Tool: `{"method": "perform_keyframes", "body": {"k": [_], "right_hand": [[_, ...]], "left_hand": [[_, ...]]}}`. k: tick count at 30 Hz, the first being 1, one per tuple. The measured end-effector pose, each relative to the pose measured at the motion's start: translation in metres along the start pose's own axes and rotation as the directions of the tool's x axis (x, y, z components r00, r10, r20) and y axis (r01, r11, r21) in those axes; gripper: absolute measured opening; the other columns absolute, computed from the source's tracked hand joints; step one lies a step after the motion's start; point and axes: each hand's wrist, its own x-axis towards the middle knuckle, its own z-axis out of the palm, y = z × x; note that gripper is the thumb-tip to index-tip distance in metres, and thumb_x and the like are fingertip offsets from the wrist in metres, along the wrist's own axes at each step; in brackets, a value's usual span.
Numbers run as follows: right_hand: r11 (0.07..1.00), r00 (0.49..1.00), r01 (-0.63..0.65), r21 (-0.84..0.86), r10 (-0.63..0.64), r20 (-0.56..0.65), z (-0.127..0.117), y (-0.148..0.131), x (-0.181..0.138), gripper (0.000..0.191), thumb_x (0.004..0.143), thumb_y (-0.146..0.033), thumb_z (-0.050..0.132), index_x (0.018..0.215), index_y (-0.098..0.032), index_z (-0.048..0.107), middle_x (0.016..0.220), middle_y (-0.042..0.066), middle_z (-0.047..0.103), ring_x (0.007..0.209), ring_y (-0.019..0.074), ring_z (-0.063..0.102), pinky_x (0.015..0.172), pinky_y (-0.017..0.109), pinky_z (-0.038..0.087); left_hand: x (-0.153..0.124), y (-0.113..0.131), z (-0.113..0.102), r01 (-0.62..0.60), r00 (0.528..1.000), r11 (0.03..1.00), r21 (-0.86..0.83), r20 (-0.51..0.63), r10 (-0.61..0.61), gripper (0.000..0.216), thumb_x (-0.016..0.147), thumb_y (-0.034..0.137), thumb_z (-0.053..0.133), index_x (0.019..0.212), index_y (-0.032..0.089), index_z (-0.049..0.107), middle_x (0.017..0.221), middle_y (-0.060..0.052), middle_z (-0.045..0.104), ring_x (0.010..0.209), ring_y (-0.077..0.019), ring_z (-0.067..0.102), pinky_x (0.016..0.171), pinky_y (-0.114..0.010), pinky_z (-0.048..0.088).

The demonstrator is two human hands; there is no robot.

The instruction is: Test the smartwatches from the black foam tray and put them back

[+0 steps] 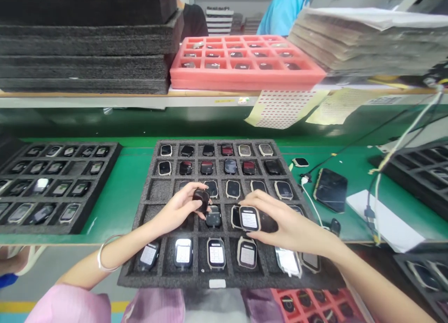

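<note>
A dark foam tray [217, 283] of square watch cases lies in front of me, split into cells. My left hand [185, 204] is closed around a dark watch case [200, 200], lifted over the middle of the tray. My right hand [280, 215] grips a light-framed watch case [249, 219] by its edges, its screen lit white with lines of text. That case partly covers another watch in the cell behind it. Along the near row several screens glow white, such as a watch case [216, 254]. Cells at the left of the tray hold nothing.
Another foam tray of watches [75, 222] sits at the left. At the right are a phone [331, 190], white cables [310, 201], a small watch case [300, 162] and white paper [385, 220]. A shelf above bears a pink tray [245, 80] and stacked black foam [84, 43].
</note>
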Motion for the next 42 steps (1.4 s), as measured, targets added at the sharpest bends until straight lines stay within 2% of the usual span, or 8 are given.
{"method": "perform_keyframes", "body": {"k": [7,16,20,23,27,31,36,42], "right_hand": [[0.894,0.996,0.065,-0.444,-0.084,-0.024,-0.011,0.019,-0.032,0.051,0.081,-0.044,0.067,0.127,-0.024,0.057,0.123,0.011,0.056,0.11,0.03,0.051,0.091,0.046,0.043],[0.735,0.992,0.054,-0.676,-0.114,-0.045,0.043,-0.007,0.013,0.023,0.085,-0.022,0.064,0.106,-0.014,0.066,0.095,0.015,0.064,0.086,0.0293,0.061,0.076,0.045,0.047],[0.936,0.983,-0.072,-0.345,0.008,-0.184,0.039,-0.008,0.009,0.027,0.082,-0.024,0.068,0.107,-0.015,0.063,0.092,0.01,0.063,0.084,0.025,0.062,0.075,0.039,0.05],[0.999,0.987,0.052,0.009,-0.05,-0.155,0.026,-0.019,0.017,0.012,0.083,-0.029,0.066,0.086,-0.017,0.064,0.091,0.006,0.062,0.086,0.021,0.061,0.08,0.035,0.05],[0.848,0.989,0.11,0.518,-0.042,-0.141,0.013,-0.036,0.046,0.02,0.085,-0.034,0.063,0.09,-0.016,0.057,0.096,0.008,0.064,0.084,0.0199,0.065,0.066,0.031,0.055],[0.73,0.984,0.049,0.682,0.081,-0.157,0.01,-0.04,0.071,0.028,0.08,-0.034,0.07,0.096,-0.014,0.058,0.086,0.006,0.068,0.048,0.0084,0.053,0.035,0.017,0.038],[0.535,0.998,-0.019,0.844,0.058,-0.014,0.014,-0.028,0.076,0.052,0.091,-0.037,0.058,0.138,-0.022,0.041,0.107,0.011,0.066,0.051,0.006,0.049,0.043,0.019,0.041],[0.501,1.0,-0.016,0.865,0.012,0.011,0.021,-0.014,0.078,0.047,0.087,-0.03,0.065,0.131,-0.021,0.051,0.096,0.006,0.065,0.057,0.008,0.056,0.055,0.023,0.048]], "left_hand": [[0.0,-0.004,0.003,0.01,1.0,1.0,0.02,0.022,-0.011,0.032,0.084,0.023,0.058,0.115,0.019,0.049,0.095,-0.005,0.063,0.084,-0.0186,0.066,0.066,-0.03,0.056],[-0.006,-0.003,0.004,0.003,0.995,0.988,0.154,-0.095,0.011,0.039,0.079,0.018,0.061,0.116,0.018,0.048,0.09,-0.002,0.059,0.073,-0.0134,0.062,0.058,-0.023,0.049],[-0.009,0.001,0.002,-0.025,0.992,0.967,0.253,-0.11,0.054,0.048,0.078,0.021,0.064,0.122,0.018,0.046,0.097,-0.004,0.059,0.078,-0.0142,0.059,0.061,-0.024,0.048],[-0.006,0.005,0.003,-0.082,0.986,0.938,0.337,-0.108,0.125,0.05,0.077,0.025,0.067,0.123,0.02,0.047,0.097,-0.003,0.059,0.075,-0.014,0.057,0.06,-0.024,0.048],[-0.001,0.017,0.007,-0.118,0.983,0.9,0.42,-0.08,0.167,0.044,0.08,0.028,0.063,0.121,0.021,0.048,0.08,0.002,0.056,0.052,-0.0083,0.048,0.052,-0.022,0.043],[0.002,0.03,0.002,-0.202,0.961,0.842,0.5,-0.065,0.269,0.032,0.081,0.018,0.057,0.112,0.02,0.052,0.073,0.004,0.052,0.06,-0.011,0.05,0.062,-0.024,0.044],[0.009,0.027,-0.005,-0.162,0.971,0.88,0.446,-0.09,0.224,0.035,0.084,0.021,0.055,0.118,0.021,0.047,0.069,0.007,0.045,0.047,-0.0066,0.04,0.049,-0.021,0.037],[0.013,0.011,-0.007,-0.117,0.984,0.927,0.355,-0.082,0.156,0.04,0.085,0.019,0.054,0.123,0.021,0.043,0.072,0.006,0.044,0.049,-0.0068,0.04,0.047,-0.02,0.036]]}}
